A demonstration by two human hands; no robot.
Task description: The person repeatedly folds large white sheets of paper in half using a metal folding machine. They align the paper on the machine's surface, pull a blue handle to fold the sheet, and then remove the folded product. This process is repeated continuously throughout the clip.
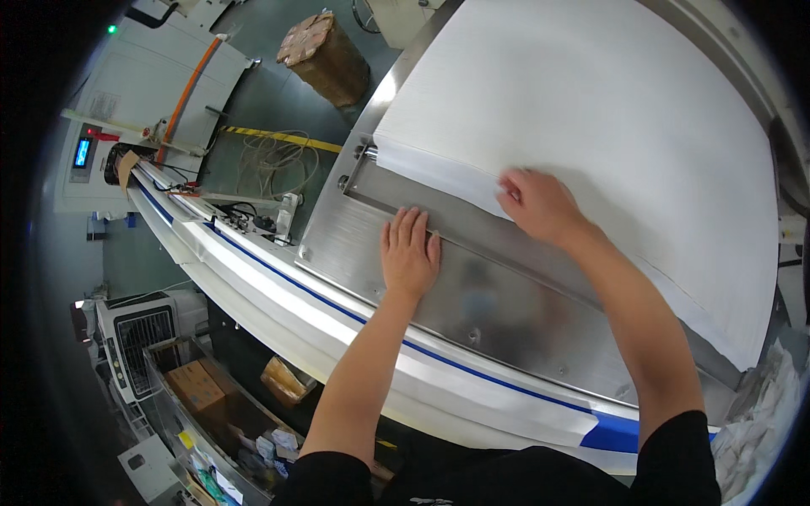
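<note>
Your left hand (pixel 410 253) lies flat, fingers together, on the steel plate (pixel 472 291); keep it steady while your right hand (pixel 538 205), fingers curled, squares the paper stack (pixel 607 135) just beyond them.

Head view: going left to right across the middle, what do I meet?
Control panel with blue screen → coiled cable on the floor → left hand flat on the steel plate → right hand on the white paper stack.

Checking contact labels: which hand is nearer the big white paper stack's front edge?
Right. The right hand rests on the big white paper stack at its front edge; the left hand lies flat on the brushed steel plate, just short of it.
</note>
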